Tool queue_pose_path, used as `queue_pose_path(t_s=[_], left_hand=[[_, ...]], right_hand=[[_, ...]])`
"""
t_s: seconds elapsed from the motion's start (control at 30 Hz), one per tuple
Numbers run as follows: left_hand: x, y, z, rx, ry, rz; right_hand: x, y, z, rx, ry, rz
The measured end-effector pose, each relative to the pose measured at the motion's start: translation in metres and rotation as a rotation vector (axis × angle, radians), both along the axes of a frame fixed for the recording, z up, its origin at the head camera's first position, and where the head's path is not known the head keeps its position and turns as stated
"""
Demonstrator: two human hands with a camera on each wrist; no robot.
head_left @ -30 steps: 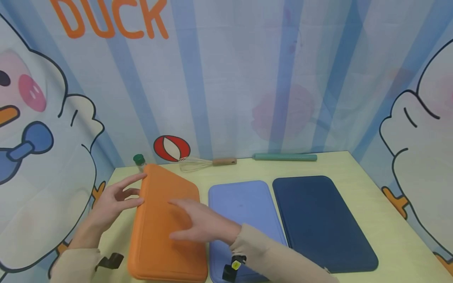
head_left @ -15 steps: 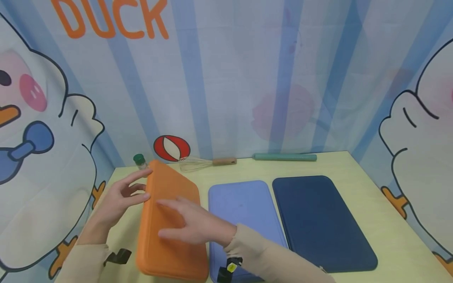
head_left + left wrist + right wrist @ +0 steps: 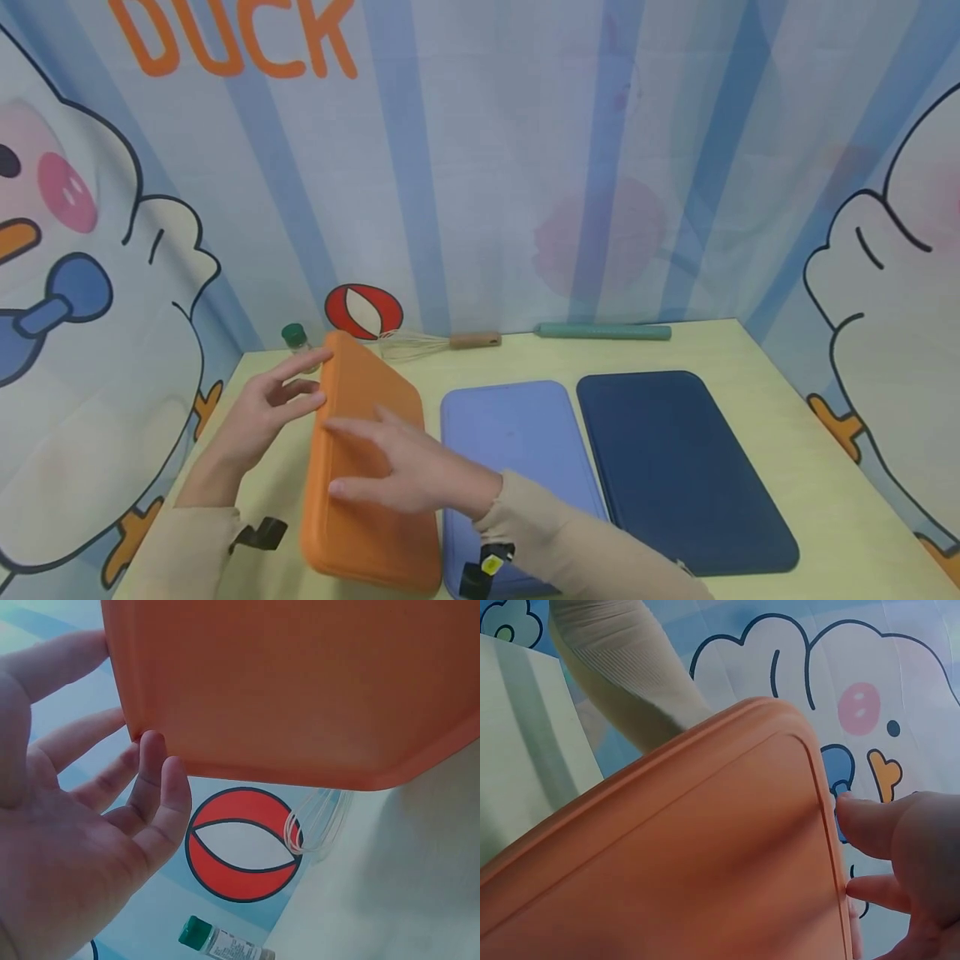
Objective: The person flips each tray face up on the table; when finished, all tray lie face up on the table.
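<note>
In the head view, an orange rectangular tray (image 3: pixel 375 500) stands tilted on its right side, left edge raised. My left hand (image 3: pixel 258 417) holds the far part of that raised edge between thumb and fingers. The left wrist view shows two fingertips (image 3: pixel 176 787) over the tray's rimmed side at its corner. My right hand (image 3: pixel 408 467) reaches across the tray's other face with fingers spread and fairly straight. In the right wrist view its thumb and a finger (image 3: pixel 877 892) meet the tray's edge. A periwinkle-blue tray (image 3: pixel 502 425) lies flat just right of the orange one.
Farther right lies a navy tray (image 3: pixel 682 475), flat on the pale yellow table (image 3: pixel 847 533). Along the back are a green-capped bottle (image 3: pixel 295 335), a whisk (image 3: pixel 476 340) and a teal rolling pin (image 3: pixel 603 332). A printed curtain (image 3: pixel 495 167) hangs behind them.
The orange tray's left edge has risen and swung rightward, leaving it steeper. My left hand has moved right and up with that edge; my right hand has shifted slightly left across the face.
</note>
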State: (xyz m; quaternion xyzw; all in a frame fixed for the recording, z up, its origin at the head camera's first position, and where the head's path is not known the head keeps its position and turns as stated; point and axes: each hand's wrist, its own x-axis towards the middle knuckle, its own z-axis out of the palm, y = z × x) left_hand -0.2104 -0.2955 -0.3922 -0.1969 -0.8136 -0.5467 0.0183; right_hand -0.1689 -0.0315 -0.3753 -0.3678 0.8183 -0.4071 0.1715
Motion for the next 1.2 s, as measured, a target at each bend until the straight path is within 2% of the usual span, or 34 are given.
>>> queue_pose_path(t_s=[0.17,0.37,0.5,0.9,1.2], left_hand=[[-0.003,0.004,0.001,0.016,-0.002,-0.002],[-0.003,0.012,0.002,0.03,0.004,-0.01],[-0.004,0.017,0.004,0.025,0.012,-0.018],[-0.006,0.023,0.011,-0.023,0.001,-0.024],[-0.006,0.022,0.007,-0.039,-0.028,-0.069]], right_hand=[[0.003,0.001,0.007,0.033,0.045,0.047],[0.002,0.002,0.013,0.076,0.037,0.082],[0.001,0.001,0.016,0.109,0.062,0.1],[-0.004,0.002,0.025,0.146,0.161,0.065],[-0.003,0.003,0.025,0.115,0.12,0.059]])
